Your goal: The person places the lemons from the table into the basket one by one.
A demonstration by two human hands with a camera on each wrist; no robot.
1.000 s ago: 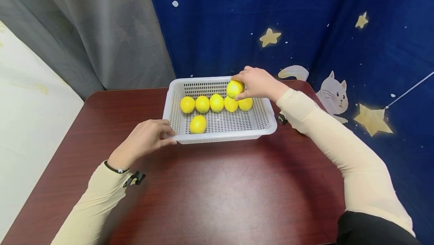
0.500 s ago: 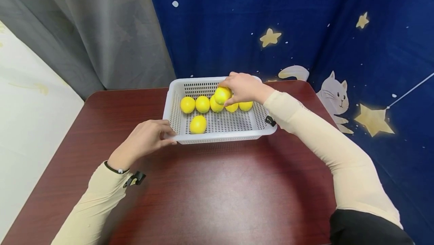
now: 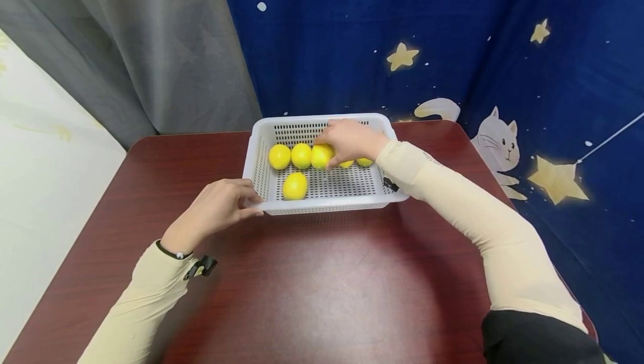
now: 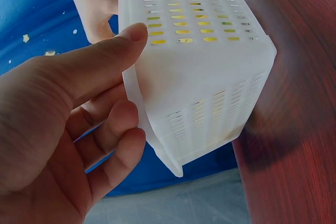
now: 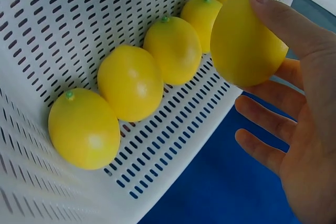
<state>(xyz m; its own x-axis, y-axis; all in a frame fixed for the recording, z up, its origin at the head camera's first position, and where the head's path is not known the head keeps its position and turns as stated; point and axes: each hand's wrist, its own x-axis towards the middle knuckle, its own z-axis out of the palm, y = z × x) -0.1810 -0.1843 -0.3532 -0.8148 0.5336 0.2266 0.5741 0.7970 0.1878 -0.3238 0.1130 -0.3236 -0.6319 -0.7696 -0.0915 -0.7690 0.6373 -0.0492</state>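
A white perforated plastic basket (image 3: 337,203) stands on the table. My left hand (image 3: 221,204) grips its near left corner; in the left wrist view the thumb (image 4: 105,59) lies on the outer wall and the other fingers curl at the rim. My right hand (image 3: 352,141), over the basket, holds a lemon (image 5: 249,43) between thumb and fingers. Several yellow lemons (image 5: 131,82) line the basket's back side, partly hidden by my right hand in the head view. One more lemon (image 3: 294,185) lies near the front left of the basket.
The dark red wooden table (image 3: 312,286) extends in front of the basket and to both sides. A blue curtain (image 3: 322,39) with stars and a cat hangs behind it, beside a grey curtain (image 3: 176,51).
My right hand has moved left and down with its lemon, from the basket's back right toward the middle of the row. The left hand has stayed at the corner.
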